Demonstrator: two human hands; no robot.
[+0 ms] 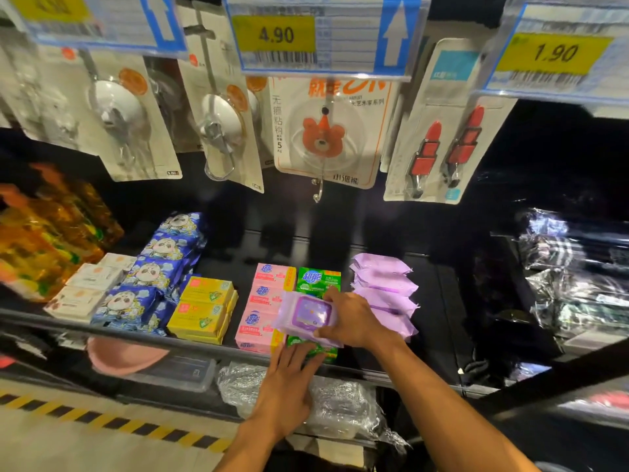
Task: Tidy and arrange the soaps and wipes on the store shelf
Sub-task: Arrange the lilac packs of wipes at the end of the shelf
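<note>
We read 4.90 on the middle price tag (276, 35), 1.90 on the right tag (555, 52), and 超能 on the green soap box (318, 279).

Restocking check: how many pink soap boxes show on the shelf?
3 pink soap boxes, one column beside the green soap box: back one, middle, front. More may hide underneath.

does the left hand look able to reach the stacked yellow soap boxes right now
Probably yes: the left hand is open and empty, and the yellow soap boxes lie uncovered close to its left.
</note>
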